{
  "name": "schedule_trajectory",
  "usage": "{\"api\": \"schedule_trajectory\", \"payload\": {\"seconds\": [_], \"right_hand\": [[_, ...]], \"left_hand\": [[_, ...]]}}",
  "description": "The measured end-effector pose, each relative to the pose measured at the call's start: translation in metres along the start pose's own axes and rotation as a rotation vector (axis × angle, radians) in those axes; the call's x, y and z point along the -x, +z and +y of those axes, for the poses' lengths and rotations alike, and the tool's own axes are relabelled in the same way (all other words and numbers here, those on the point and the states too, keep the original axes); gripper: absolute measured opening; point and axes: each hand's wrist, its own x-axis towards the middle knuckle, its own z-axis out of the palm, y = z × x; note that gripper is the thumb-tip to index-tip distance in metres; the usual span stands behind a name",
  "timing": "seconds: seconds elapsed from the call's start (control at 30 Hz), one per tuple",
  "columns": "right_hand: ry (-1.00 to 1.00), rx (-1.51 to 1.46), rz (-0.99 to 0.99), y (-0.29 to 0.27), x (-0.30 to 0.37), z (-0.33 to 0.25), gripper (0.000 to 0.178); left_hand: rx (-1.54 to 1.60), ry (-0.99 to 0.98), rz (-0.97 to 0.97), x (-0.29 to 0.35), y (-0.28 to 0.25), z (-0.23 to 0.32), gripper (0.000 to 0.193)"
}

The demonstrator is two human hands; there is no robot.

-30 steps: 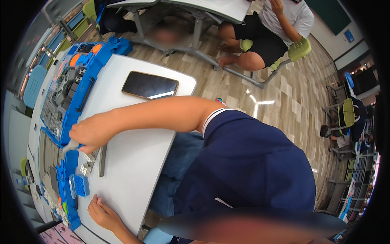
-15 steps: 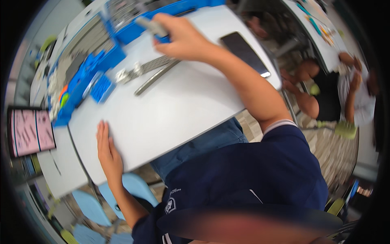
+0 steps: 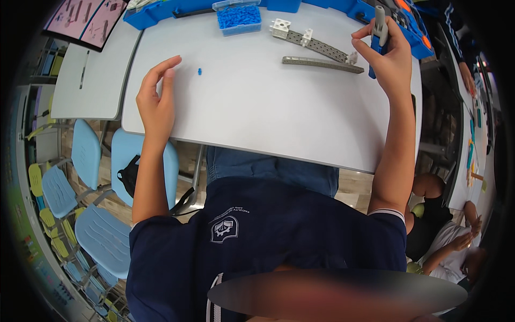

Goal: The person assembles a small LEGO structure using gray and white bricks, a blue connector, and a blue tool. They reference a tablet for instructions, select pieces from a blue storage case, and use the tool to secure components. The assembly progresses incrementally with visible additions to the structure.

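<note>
My right hand (image 3: pixel 390 59) grips a grey and blue hand tool (image 3: pixel 380 33), held upright over the right side of the table. Close to it lie a long grey beam (image 3: pixel 322 64) and a perforated grey strip (image 3: pixel 321 46), which carries a white block (image 3: pixel 280 28) at its far-left end and smaller white connectors. My left hand (image 3: pixel 158 96) is over the left part of the table, empty, its fingers bent and apart from the thumb. A small blue pin (image 3: pixel 199 71) lies to the right of those fingertips.
A clear box of blue pins (image 3: pixel 239 22) stands at the back of the white table (image 3: pixel 257 102). Blue trays (image 3: pixel 171 15) line the far edge. A screen (image 3: pixel 86 21) is at upper left, with light blue chairs (image 3: pixel 102 239) below. People (image 3: pixel 448 247) sit at the right.
The view has turned, swinging the table around. My left hand has gone from lying flat to bent fingers. My right hand still holds the tool, now upright beside the grey parts.
</note>
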Motion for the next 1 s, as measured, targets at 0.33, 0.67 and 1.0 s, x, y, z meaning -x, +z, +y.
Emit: {"api": "schedule_trajectory", "payload": {"seconds": [0.33, 0.67, 1.0], "right_hand": [[-0.112, -0.136, -0.056, 0.002, 0.001, -0.003, 0.015], [-0.045, -0.017, -0.388, 0.013, 0.012, -0.050, 0.020], [0.447, -0.205, -0.647, 0.026, 0.021, -0.070, 0.022]], "left_hand": [[-0.398, 0.308, -0.192, -0.012, 0.015, 0.020, 0.005], [0.283, 0.386, -0.365, -0.079, 0.077, 0.069, 0.010], [0.758, 0.099, -0.510, -0.071, 0.100, 0.059, 0.013]]}}
